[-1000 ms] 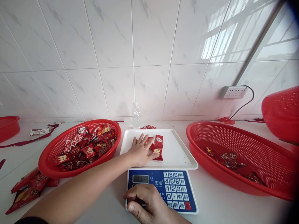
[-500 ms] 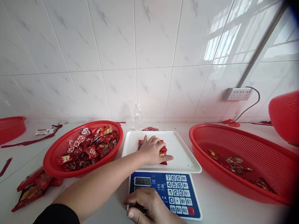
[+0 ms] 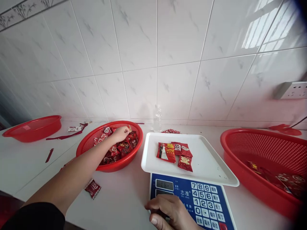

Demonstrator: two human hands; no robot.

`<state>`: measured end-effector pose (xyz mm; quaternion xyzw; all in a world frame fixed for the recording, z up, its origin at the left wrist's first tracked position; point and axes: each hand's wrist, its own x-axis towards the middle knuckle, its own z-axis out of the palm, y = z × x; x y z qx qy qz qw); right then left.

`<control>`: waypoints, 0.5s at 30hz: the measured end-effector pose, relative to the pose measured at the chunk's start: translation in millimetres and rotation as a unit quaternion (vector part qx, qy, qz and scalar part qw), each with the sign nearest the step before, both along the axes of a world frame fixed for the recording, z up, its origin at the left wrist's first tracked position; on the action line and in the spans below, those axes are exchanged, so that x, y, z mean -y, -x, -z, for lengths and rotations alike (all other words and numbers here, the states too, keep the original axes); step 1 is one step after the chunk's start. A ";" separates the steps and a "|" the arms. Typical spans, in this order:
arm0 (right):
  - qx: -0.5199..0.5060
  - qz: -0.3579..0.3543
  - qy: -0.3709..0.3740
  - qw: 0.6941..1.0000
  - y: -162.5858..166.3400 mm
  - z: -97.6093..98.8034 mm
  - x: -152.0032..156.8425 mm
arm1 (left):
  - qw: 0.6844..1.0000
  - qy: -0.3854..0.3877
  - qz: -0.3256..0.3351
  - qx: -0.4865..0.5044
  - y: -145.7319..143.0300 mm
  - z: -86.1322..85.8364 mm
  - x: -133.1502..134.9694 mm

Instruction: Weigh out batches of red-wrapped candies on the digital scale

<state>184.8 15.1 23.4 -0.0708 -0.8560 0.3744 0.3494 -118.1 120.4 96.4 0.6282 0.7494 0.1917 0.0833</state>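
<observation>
My left hand (image 3: pixel 121 133) reaches into the red basket (image 3: pixel 89 143) full of red candy packets (image 3: pixel 118 149), its fingers curled down onto the pile; what they hold is hidden. My right hand (image 3: pixel 171 211) rests with bent fingers on the lower left corner of the blue scale (image 3: pixel 192 201), beside the display. The scale's white tray (image 3: pixel 208 159) carries several red packets (image 3: pixel 174 151) near its middle.
A large red basket (image 3: pixel 254 143) with a few packets stands at the right. Another red basin (image 3: pixel 33 127) sits far left. One loose packet (image 3: pixel 93 188) lies on the white counter. A clear bottle (image 3: pixel 157 118) stands by the tiled wall, a socket (image 3: pixel 291 90) at the right.
My left hand left the packets on the scale tray and moved left into the basket of candy. The camera turned left. My right hand stayed on the scale.
</observation>
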 end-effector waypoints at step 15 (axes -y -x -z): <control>0.033 0.016 0.011 0.999 -1.1 4.2 -5.0 | 0.988 0.143 -0.034 -0.056 35.3 17.0 3.6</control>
